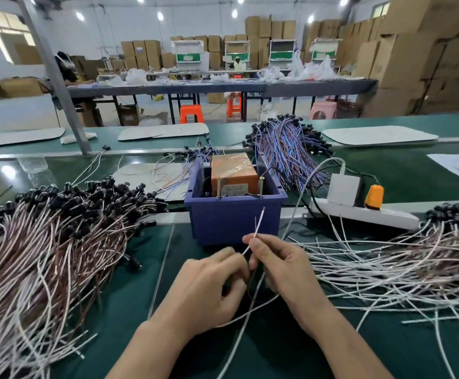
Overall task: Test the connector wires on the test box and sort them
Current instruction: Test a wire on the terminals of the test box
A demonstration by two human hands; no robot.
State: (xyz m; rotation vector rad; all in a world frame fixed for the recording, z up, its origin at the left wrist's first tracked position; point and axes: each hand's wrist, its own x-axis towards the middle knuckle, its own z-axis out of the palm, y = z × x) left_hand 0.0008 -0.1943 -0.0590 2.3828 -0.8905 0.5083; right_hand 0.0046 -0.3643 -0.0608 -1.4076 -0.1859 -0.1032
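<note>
Head view. Hard to make out, first of all: lower half of the orange test box [233, 170], hidden behind the near wall of the blue bin [233, 222] holding it. Label on the box too blurred to read. Two metal posts [261, 186] upright at its near edge.

Left pile of wires [45, 242] with black connectors, cut off by the left and bottom edges. Right pile of wires [400, 263], cut off by the right edge.

Connector end of the held white wire [258, 222] not to be picked out: lost below the hands among other strands crossing the green table [277, 351]. A thin dark strand between the two hands, ends hidden by fingers.

Right grip [285, 266]: thumb and forefinger pinched tight on the white wire below its upper tip, other fingers curled underneath. Left grip [211, 285]: fingers curled, fingertips closed on the same wire just below the right fingertips, inside of the palm out of sight. Both grips just near of the bin, at the middle of the table. Wire tip slanting up and to the far right, in front of the bin's near wall, apart from the posts.

Farther back, right of the bin: bundle of blue and red wires [288, 143]. To the right: white power strip [359, 213] with a white adapter [343, 187] and an orange plug [373, 196].
</note>
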